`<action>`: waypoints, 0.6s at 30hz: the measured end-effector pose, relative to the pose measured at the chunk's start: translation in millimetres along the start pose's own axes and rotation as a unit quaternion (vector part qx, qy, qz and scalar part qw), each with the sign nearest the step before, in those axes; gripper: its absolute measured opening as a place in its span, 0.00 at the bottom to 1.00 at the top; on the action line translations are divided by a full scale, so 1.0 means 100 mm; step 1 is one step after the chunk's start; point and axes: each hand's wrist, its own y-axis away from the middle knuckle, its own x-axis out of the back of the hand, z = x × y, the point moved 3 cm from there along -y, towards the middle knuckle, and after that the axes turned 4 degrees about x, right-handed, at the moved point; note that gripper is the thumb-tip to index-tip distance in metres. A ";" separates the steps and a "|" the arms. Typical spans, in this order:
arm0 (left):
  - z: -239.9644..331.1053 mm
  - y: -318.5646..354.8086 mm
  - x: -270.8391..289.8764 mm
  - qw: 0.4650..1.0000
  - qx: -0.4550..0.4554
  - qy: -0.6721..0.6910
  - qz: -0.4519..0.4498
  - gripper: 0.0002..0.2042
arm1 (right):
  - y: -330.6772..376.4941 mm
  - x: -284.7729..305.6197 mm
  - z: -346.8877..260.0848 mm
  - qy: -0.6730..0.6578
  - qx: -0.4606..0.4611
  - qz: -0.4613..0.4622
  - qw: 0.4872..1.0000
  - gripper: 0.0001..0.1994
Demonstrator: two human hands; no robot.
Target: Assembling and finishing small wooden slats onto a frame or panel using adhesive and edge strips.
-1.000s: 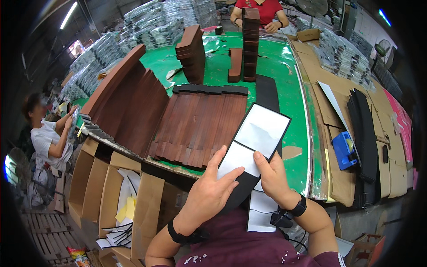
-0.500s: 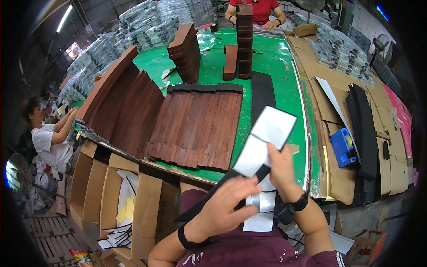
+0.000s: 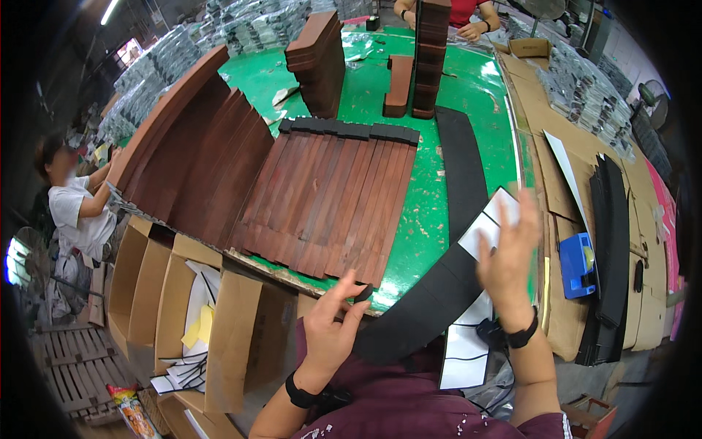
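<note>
My left hand [image 3: 333, 325] pinches a small dark piece [image 3: 363, 293] between thumb and fingertips, just off the near edge of the table. A wide, curved black strip [image 3: 431, 296] slants from my lap up to the right across that edge. My right hand [image 3: 512, 256] is open with fingers stretched out and slightly blurred, over a white panel [image 3: 475, 238] at the strip's upper end. Whether its fingers touch the panel I cannot tell. Below that wrist hangs a white sectioned strip [image 3: 465, 355] with thin dark cross lines. Another black strip [image 3: 462, 161] lies flat beyond.
Brown slats [image 3: 329, 197] with black ends lie side by side on the green table [image 3: 420, 219]; a curved brown stack [image 3: 183, 154] stands left. Open cardboard boxes [image 3: 238, 344] are below left. At right are a blue tape dispenser [image 3: 578, 267] and black strips [image 3: 610, 241]. Two people work nearby.
My left hand has moved left, away from the strip, and now pinches a small dark piece. My right hand has shifted right and spread its fingers. More of the strip's black face shows.
</note>
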 end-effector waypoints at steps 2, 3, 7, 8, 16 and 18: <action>-0.02 0.02 -0.03 0.995 0.072 0.048 0.041 0.21 | -0.03 -0.08 -0.40 -0.229 0.123 -0.110 0.959 0.34; -0.01 0.01 -0.04 0.998 0.051 0.013 0.035 0.19 | -0.03 -0.13 -0.56 -0.278 0.118 -0.153 0.941 0.34; 0.00 0.01 -0.12 0.998 0.034 -0.012 0.049 0.15 | 0.03 -0.45 -0.81 -0.356 0.098 -0.211 0.905 0.36; -0.01 0.04 -0.14 0.996 0.057 0.002 0.061 0.15 | 0.03 -0.49 -0.80 -0.361 0.105 -0.214 0.902 0.36; 0.18 -0.03 -0.30 0.989 0.103 -0.088 0.053 0.15 | 0.03 -0.58 -0.75 -0.466 0.137 -0.203 0.850 0.30; 0.21 -0.06 -0.35 0.986 0.062 -0.144 0.060 0.15 | 0.03 -0.59 -0.72 -0.468 0.138 -0.211 0.847 0.32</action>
